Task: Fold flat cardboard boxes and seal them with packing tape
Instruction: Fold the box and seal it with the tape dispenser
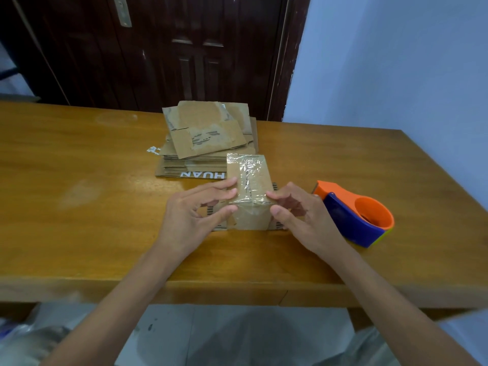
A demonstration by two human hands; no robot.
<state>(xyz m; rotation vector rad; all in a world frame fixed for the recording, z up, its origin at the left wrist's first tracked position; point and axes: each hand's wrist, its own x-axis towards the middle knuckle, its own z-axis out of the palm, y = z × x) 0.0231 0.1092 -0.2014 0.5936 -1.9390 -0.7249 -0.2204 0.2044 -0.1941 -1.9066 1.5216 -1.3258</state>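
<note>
Both hands pinch a small taped cardboard box (249,196) between them: left hand (190,215) on one side, right hand (303,220) opposite. Just right of the right hand sits a tape dispenser (353,212); beyond the fingertips lie flat boxes (208,143).

— Brown cardboard box (249,196) under glossy clear tape (249,173); white letters on the far brown stack (208,143).
— Orange and deep blue tape dispenser (353,215), right. Honey-yellow wood-grain bench (79,180), dark reddish-brown door (158,48), pale blue wall (396,62).
</note>
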